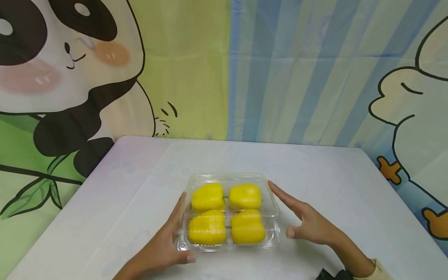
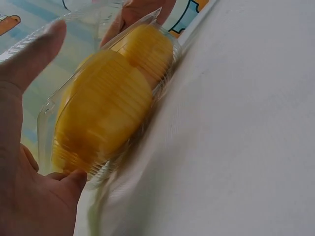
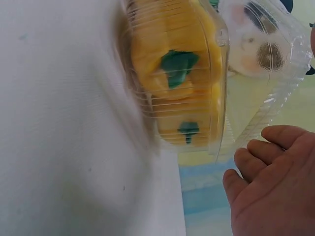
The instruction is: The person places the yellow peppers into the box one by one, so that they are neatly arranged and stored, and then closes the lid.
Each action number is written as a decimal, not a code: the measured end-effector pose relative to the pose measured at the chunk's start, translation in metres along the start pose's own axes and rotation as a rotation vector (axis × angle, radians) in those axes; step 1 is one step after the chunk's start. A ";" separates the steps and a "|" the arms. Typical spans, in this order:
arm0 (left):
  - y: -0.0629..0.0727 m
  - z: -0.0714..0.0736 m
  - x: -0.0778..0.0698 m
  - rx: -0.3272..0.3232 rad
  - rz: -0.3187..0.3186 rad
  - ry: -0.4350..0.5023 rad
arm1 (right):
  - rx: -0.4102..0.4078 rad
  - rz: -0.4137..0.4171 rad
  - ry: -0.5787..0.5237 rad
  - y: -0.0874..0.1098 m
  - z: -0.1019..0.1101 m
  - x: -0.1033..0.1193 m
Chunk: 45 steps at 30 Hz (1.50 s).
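Note:
A clear plastic clamshell box rests on the white table, holding several yellow bell peppers. Green stems show through its ribbed wall in the right wrist view. The lid looks partly raised there, tilted away from the tray. My left hand is at the box's left side, thumb extended; in the left wrist view, fingertips meet the tray's end. At the right side my right hand has its fingers extended, the fingertips by the lid's right edge; contact is unclear.
The white table reaches back to a printed curtain with a panda on the left and a white cartoon animal on the right. A black strap sits at my right wrist beside a pale sleeve.

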<state>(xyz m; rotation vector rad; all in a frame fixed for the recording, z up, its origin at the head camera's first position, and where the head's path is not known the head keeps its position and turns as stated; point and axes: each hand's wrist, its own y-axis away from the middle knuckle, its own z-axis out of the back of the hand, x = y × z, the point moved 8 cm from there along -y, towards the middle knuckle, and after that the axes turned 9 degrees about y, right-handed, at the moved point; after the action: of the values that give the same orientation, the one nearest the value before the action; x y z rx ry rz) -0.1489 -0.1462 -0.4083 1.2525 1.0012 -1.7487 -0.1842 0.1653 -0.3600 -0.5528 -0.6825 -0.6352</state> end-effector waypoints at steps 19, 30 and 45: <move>-0.002 0.000 0.006 -0.038 0.190 0.136 | 0.063 -0.090 0.135 0.015 -0.019 -0.012; 0.010 0.000 0.001 -0.076 0.315 0.062 | 0.031 -0.166 -0.021 0.020 -0.033 -0.014; 0.030 0.011 0.001 -0.085 0.460 0.236 | -0.003 -0.327 0.043 0.031 -0.039 -0.009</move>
<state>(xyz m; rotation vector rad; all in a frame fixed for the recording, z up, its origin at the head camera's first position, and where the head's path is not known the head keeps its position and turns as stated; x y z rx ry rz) -0.1266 -0.1690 -0.4120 1.5177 0.8225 -1.2155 -0.1531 0.1641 -0.3995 -0.4320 -0.7378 -0.9514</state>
